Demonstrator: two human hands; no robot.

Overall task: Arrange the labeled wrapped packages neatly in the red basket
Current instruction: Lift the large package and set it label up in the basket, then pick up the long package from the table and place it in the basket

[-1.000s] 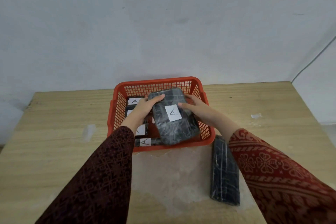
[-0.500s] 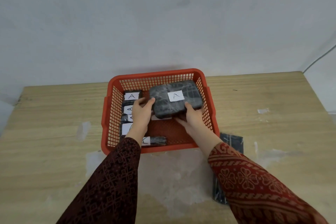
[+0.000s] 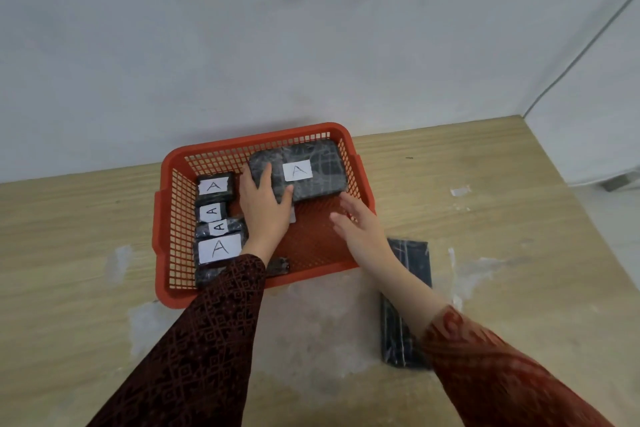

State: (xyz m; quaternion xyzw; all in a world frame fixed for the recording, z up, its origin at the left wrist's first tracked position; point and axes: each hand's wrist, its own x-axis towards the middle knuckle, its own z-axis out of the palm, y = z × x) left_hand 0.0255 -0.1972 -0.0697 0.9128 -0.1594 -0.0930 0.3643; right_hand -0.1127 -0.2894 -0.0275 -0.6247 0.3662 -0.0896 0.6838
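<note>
Now the large wrapped package [image 3: 304, 174] lies flat in the far right corner of the red basket [image 3: 166, 218], label "A" up. Left hand [image 3: 265, 204] rests spread on its near left edge, not gripping. Right hand [image 3: 360, 224] hovers open, empty, just beside it. Smaller labeled packages [image 3: 216, 218] line the basket's left wall. One dark package [image 3: 408, 302] sits outside on the table [image 3: 519, 218].

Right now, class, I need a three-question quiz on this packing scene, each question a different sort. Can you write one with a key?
1. True or false: the large dark wrapped package lies in the red plastic mesh basket.
2. Which of the hands touches that package: A left hand, B right hand?
3. Fill in: every visible white label shows the letter ___.

Key: 1 true. 2 A. 3 A.
</note>
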